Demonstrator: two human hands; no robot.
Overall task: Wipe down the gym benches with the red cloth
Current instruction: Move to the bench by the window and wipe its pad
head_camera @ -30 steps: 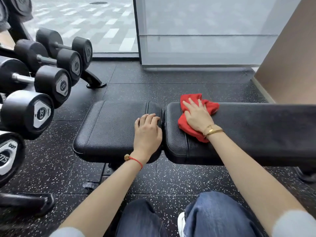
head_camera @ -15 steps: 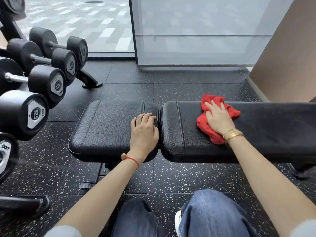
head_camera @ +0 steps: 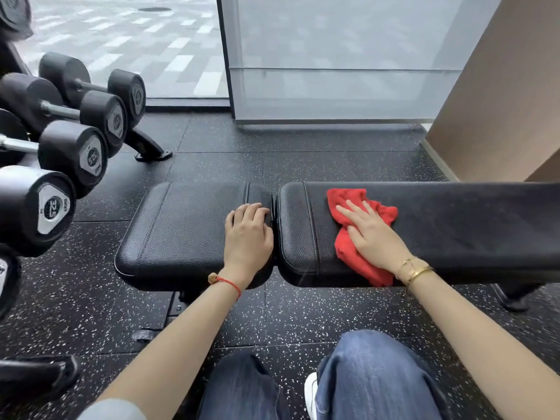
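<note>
Since the earlier frame the red cloth [head_camera: 357,228] had slid rightward along the long pad [head_camera: 454,225], flat under the right hand [head_camera: 374,234]. The left hand [head_camera: 248,234] lay loosely curled on the seat pad [head_camera: 181,225], holding nothing. Most of the surface seemed unwiped.

Your right hand [head_camera: 371,234] slides the red cloth [head_camera: 357,234] back left along the long bench pad [head_camera: 472,234] toward its seam end, after reaching farther right half a second ago.

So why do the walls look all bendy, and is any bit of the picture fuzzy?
Head view: the wide lens bows straight lines near the edges, like the window frame and the tan wall. Head view: daylight through the glass is soft, with no harsh shadows. Head view: the bench and red cloth look sharp; the top-left weight is smeared.
</note>
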